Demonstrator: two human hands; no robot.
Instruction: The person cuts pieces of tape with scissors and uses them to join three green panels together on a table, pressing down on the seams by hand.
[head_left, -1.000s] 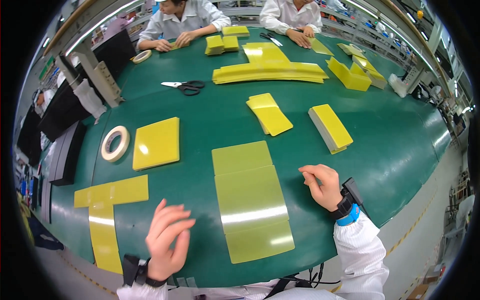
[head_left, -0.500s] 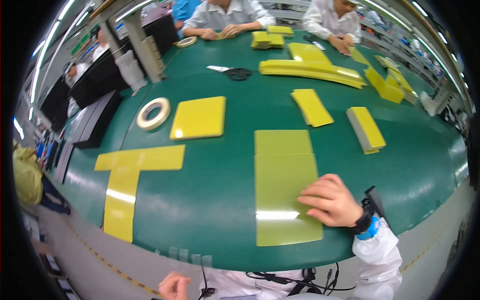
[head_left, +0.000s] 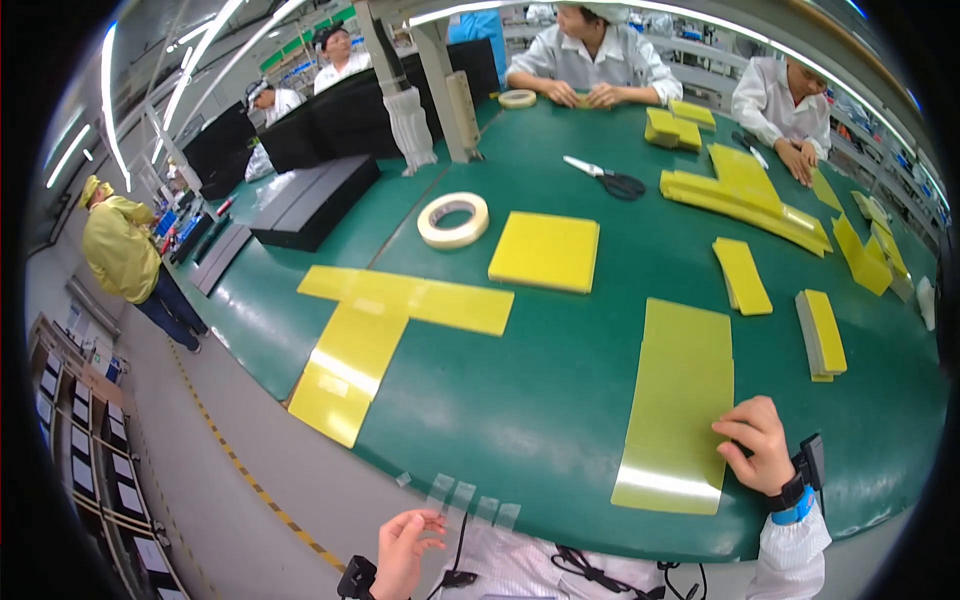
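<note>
My right hand [head_left: 757, 447] hovers at or just touches the right edge of a translucent yellow sheet [head_left: 676, 420]. Its fingers are bent, with a gap between them and the thumb, and I see nothing in it. A shorter yellow piece [head_left: 688, 327] meets that sheet at its far end. By the table's front edge, my left hand [head_left: 405, 548] is open, fingers loosely stretched toward several clear tape strips [head_left: 461, 498] that hang off the edge. Nothing shows in the left hand. Yellow sheets joined in a T shape [head_left: 375, 318] lie to the left.
On the green table [head_left: 520, 420] are a tape roll [head_left: 453, 220], a square yellow stack [head_left: 545, 252], black-handled scissors [head_left: 621, 185] and narrow yellow stacks [head_left: 742, 275]. Black boxes [head_left: 318, 203] stand at the left. Two co-workers sit across the table; cables hang before my lap.
The view has swung left, so the table's things appear farther right. My left hand has risen toward the tape strips and its fingers have spread. The right hand stays by the sheet's right edge.
</note>
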